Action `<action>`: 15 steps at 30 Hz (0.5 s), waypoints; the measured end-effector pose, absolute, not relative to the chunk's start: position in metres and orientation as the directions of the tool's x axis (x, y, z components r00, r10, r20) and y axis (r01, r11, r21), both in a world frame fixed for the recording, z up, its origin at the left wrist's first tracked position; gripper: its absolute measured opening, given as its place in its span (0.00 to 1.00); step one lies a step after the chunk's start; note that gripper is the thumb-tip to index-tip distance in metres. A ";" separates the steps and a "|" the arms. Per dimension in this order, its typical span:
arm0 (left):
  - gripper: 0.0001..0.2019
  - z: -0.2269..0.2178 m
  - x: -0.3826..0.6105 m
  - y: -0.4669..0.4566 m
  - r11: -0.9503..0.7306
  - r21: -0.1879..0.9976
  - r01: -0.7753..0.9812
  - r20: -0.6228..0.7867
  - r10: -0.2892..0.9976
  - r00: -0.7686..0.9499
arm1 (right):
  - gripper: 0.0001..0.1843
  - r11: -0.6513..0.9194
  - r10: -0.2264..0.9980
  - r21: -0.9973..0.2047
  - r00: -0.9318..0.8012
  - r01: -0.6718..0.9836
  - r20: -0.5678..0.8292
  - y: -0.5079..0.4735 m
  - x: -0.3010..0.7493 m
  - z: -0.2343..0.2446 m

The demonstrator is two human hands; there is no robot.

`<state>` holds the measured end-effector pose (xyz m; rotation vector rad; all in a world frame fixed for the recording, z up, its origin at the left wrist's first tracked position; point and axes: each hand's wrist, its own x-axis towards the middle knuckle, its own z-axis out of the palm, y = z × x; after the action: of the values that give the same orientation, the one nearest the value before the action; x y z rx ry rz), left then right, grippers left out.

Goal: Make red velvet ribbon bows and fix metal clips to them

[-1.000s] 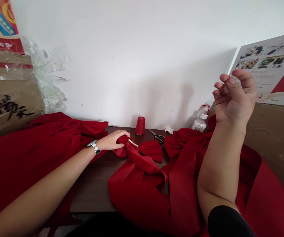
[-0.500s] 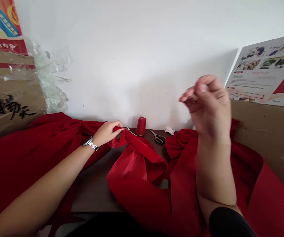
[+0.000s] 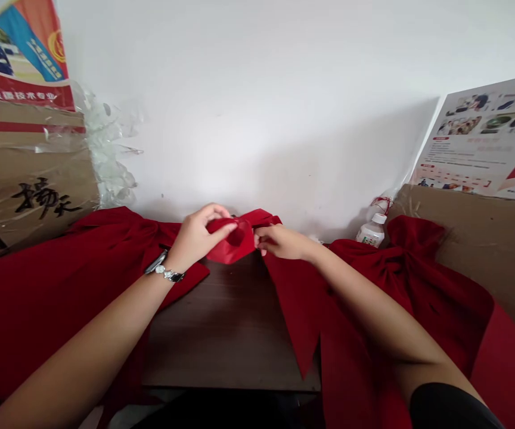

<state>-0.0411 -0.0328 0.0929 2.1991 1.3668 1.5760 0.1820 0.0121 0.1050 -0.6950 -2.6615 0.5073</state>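
My left hand [image 3: 204,232], with a watch and a bracelet on its wrist, pinches a gathered piece of red cloth [image 3: 235,249] between thumb and fingers. Its shiny side faces me and it is held above the table. My right hand [image 3: 279,241] is closed at the right edge of the same cloth, fingers curled in against it. Whether a needle or thread is between those fingers is too small to tell. From beside the right hand a pointed red tail [image 3: 295,316] hangs down over the table.
Bow-shaped red cloth [image 3: 126,229] lies at left, with another red bow [image 3: 403,256] at right. A white-capped bottle [image 3: 371,231] stands behind the right one. Cardboard boxes [image 3: 52,167] [image 3: 472,238] flank the dark table [image 3: 222,333]; a white wall [image 3: 257,107] rises behind.
My right hand has come down from its raised pinch to the cloth's right edge. The cloth has turned and its tail has straightened. Spool and scissors are now hidden; a bottle shows.
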 end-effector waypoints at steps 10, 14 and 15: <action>0.13 0.076 -0.029 -0.025 -0.529 0.675 0.514 0.472 0.845 0.251 | 0.05 0.708 0.549 -0.693 -0.724 0.136 0.418 -0.018 0.222 0.104; 0.11 0.077 -0.022 -0.032 -0.573 0.614 0.543 0.528 0.810 0.257 | 0.06 0.798 0.514 -0.589 -0.656 0.129 0.552 -0.050 0.196 0.085; 0.11 0.077 -0.020 -0.034 -0.581 0.604 0.546 0.529 0.804 0.270 | 0.06 0.835 0.509 -0.509 -0.642 0.208 0.573 -0.052 0.192 0.078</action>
<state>-0.0204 -0.0342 0.0770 2.2436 1.2383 1.2124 0.1920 -0.0516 0.0779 -0.5211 -2.2646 0.5199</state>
